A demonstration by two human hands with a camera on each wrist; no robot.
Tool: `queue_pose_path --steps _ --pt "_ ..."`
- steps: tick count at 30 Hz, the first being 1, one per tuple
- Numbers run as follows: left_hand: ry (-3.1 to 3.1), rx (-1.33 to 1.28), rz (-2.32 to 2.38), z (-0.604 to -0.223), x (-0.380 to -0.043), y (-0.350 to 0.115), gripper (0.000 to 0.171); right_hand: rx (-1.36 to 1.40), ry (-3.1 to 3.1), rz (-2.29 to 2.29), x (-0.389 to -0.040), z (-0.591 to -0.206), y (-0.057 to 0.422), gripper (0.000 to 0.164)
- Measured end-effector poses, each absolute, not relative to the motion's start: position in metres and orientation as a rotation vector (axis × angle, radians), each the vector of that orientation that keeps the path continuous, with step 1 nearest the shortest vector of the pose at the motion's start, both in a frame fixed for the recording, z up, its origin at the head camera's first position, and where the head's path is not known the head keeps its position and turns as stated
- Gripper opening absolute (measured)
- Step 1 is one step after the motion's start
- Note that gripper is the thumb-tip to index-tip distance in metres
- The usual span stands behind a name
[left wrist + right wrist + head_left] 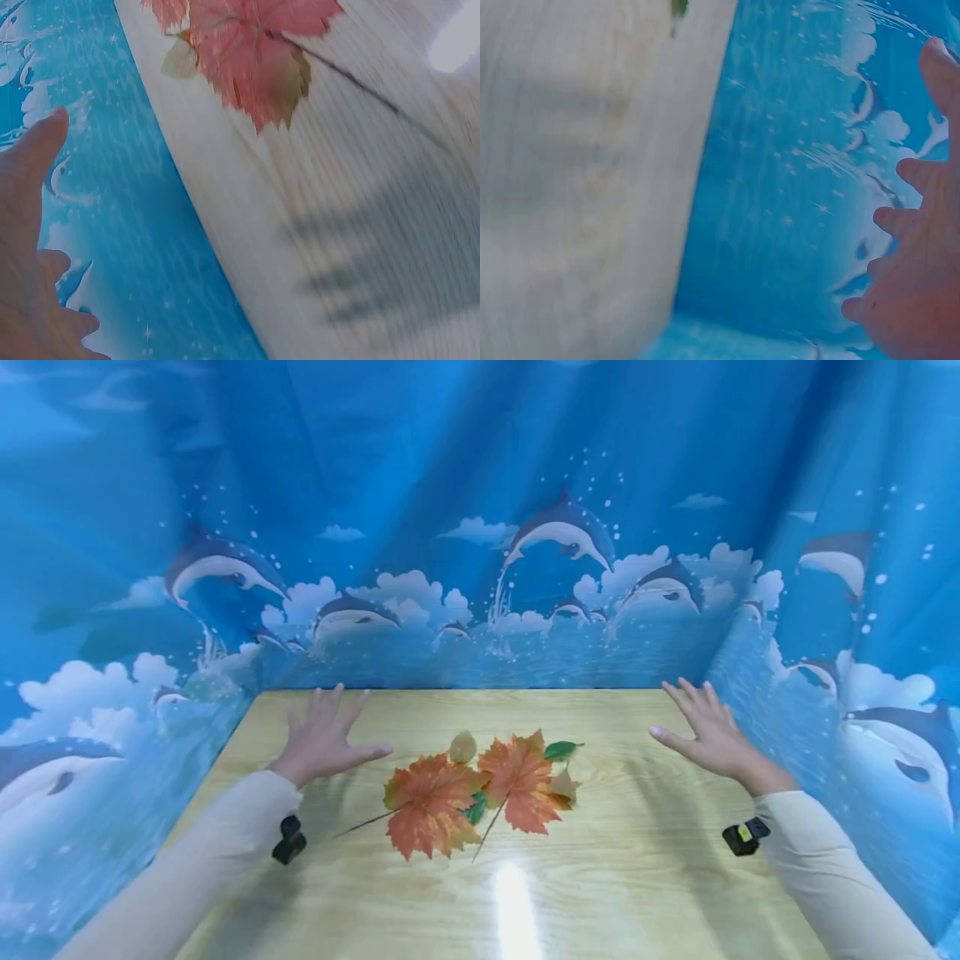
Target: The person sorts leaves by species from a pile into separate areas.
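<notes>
Two orange maple leaves with dark stems lie on the wooden table, a left maple leaf [429,802] and a right maple leaf [519,781]. Around them are a pale round leaf [462,747], a small green leaf [560,750], a brownish leaf [564,787] and another green leaf [476,808] partly hidden between the two. My left hand [322,739] is held left of the leaves, fingers spread, holding nothing. On the far right my right hand [708,731] is likewise spread and touches no leaf. The left wrist view shows a red-orange maple leaf [255,60] beyond the hand.
A blue curtain [465,460] printed with dolphins and clouds surrounds the back and sides of the table [600,893]. Small black devices sit at both wrists, one on the left [288,841] and one on the right [745,837]. A bright reflection lies at the front middle.
</notes>
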State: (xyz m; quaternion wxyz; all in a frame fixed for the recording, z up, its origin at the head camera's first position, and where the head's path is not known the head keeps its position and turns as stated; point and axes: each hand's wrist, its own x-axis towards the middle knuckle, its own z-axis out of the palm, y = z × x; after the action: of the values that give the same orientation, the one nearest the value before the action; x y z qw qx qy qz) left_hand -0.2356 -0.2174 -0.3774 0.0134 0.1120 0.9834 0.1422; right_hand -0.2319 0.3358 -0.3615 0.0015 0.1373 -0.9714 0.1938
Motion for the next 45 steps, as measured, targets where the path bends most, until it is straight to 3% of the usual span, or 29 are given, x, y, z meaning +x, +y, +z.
queue_pose_path --steps 29,45 --pt "3.0 0.364 0.947 -0.458 -0.248 -0.124 0.091 0.467 -2.979 1.21 -0.226 -0.482 0.272 0.077" --pt "2.839 0.333 1.334 -0.479 -0.248 -0.092 0.066 0.425 -2.933 1.385 -0.227 -0.499 0.248 0.076"
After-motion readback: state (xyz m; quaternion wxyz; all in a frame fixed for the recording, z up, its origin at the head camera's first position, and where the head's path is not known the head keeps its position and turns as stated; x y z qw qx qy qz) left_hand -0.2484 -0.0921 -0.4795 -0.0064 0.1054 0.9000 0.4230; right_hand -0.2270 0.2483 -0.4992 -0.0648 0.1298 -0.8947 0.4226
